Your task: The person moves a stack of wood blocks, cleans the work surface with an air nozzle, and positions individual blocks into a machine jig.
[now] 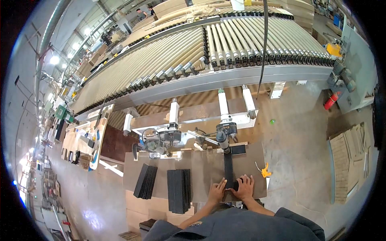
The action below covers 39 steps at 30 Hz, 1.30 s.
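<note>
A long black strip (228,168) lies on the brown worktable, its far end under the head of a drill-like machine (222,138). At its near end, my left hand (217,190) rests against the left side, fingers pointing forward and closed on the edge. My right hand (244,187) grips the right side of the same end, thumb toward the strip and fingers spread forward. Left of my hands stand two stacks of black strips, a larger stack (179,190) and a smaller, slanted stack (145,181). The undersides of both hands are hidden.
A second machine head (163,138) stands over the table's far left. A dark block (238,150) sits by the drill. At the table's right edge lies a yellow tool (265,170). Beyond runs a roller conveyor (169,66); a cluttered side table (82,142) is left, stacked boards (352,162) right.
</note>
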Tool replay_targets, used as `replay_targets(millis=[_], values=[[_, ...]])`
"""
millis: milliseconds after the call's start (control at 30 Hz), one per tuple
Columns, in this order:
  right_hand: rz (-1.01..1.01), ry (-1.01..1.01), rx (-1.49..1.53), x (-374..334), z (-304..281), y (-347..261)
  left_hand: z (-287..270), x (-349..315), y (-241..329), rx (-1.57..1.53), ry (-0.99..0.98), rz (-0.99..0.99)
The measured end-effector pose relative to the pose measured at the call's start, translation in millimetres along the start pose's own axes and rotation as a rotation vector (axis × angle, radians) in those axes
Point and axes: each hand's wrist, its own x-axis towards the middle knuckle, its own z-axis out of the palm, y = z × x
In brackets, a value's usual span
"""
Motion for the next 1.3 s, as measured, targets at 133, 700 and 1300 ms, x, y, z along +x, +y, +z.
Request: replay_targets(millis=[133,700,1300], values=[[0.024,-0.081,0.052,-10.3,-4.6,-6.7,1.9,-16.6,3.5,-0.066,-0.007,-0.058],[-0.065,-0.138,0.174,-48.8,-17.6,31.4,-29.1,18.1,60.6,-0.197,-0.059,-0.425],[-0.077,-0.077,0.200,-53.7,-23.7,28.4,-86.3,-4.7,28.5,-0.022,-0.163,-0.495]])
